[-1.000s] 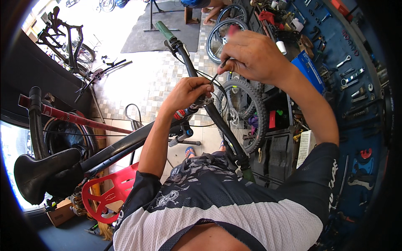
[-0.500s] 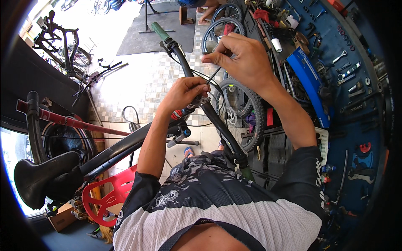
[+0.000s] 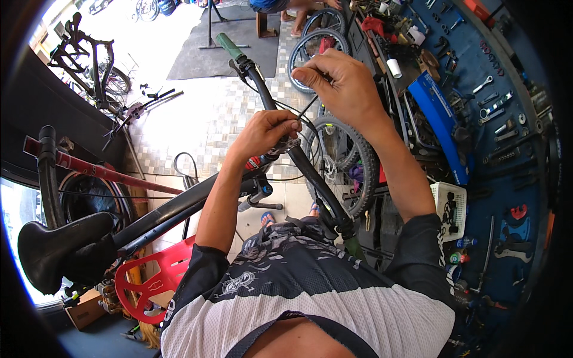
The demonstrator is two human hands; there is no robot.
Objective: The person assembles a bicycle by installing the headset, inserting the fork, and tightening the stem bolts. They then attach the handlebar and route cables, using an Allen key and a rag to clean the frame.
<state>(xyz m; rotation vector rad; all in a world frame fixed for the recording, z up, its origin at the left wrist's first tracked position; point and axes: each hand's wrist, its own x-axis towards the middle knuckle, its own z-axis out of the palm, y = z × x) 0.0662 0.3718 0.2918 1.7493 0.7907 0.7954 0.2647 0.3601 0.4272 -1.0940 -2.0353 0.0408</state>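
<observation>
- Fingers [image 3: 290,125] of the left hand [image 3: 260,135]: pinched together on the lower end of a slim, straight black rod [image 3: 307,108], apparently to steady it.
- Right hand [image 3: 347,90]: curled at the rod's upper end; whether it grips, cannot tell.
- Rod: slanted between both hands, near a smooth black tubular handlebar [image 3: 311,174] with dull green cylindrical grip [image 3: 230,46].

The handlebar [image 3: 310,173] lies before the torso [image 3: 310,313] — the saddle [image 3: 59,246] left of it, a wheel [image 3: 369,160] right, the tool board [image 3: 473,219] far right.
</observation>
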